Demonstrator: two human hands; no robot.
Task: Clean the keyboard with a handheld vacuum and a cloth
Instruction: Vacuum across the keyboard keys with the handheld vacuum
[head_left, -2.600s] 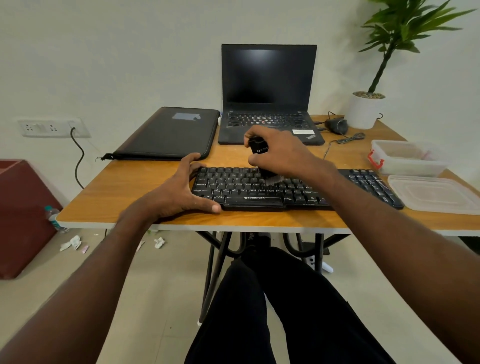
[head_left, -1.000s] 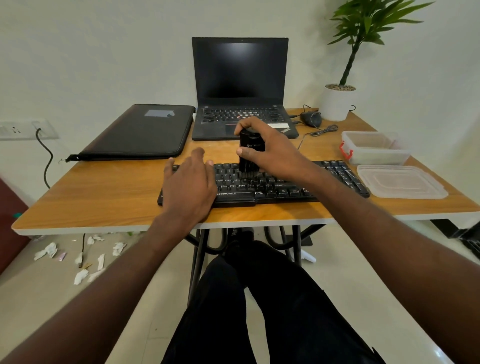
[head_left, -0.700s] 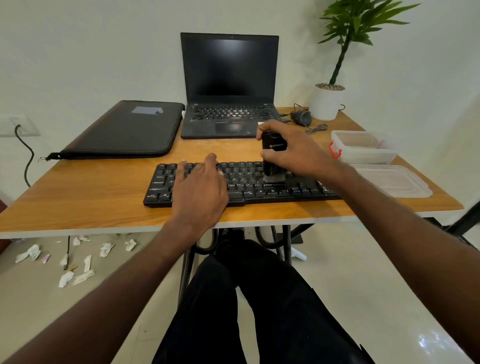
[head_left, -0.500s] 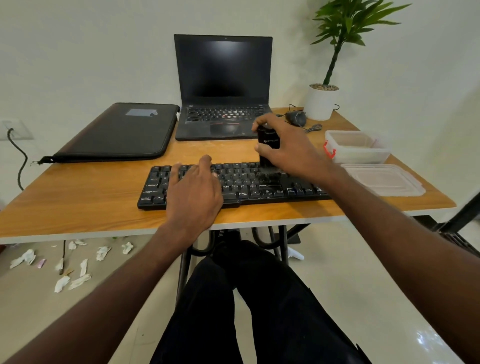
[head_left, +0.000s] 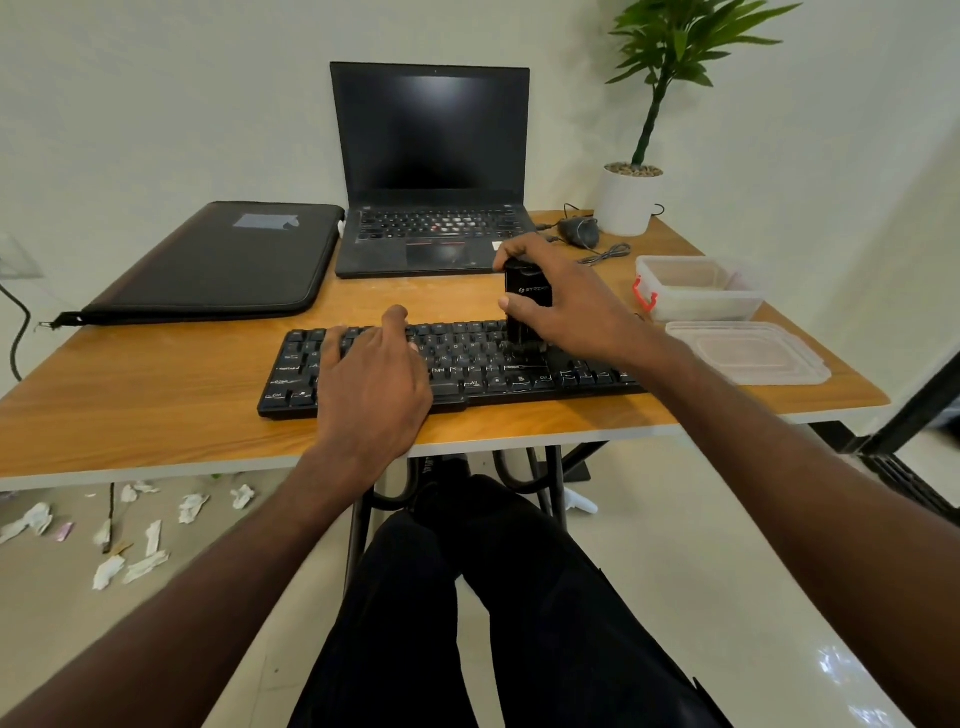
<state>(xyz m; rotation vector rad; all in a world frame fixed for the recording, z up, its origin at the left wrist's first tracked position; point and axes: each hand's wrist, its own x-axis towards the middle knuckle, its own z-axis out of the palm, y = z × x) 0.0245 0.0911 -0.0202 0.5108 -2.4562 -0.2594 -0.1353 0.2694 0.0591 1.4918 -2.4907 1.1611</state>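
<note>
Vacuum (head_left: 525, 301) slid right along keys since a second ago, now upright on upper rows right of middle. Right hand (head_left: 563, 306) wrapped round it, nozzle touching keyboard (head_left: 467, 366) on tabletop (head_left: 156, 395). Left hand (head_left: 371, 382) flat, fingers straight, pinning left half. Vacuuming step; next probably sweep remaining right keys. No cloth visible.

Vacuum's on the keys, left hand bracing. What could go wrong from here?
1. The right hand holds the small black handheld vacuum upright on the black keyboard; pressing hard might snag or lift a keycap.
2. The left hand lies flat over the left keys, so they may go unvacuumed.
3. A sweep right could knock the clear plastic lid near the wooden table's edge.
</note>
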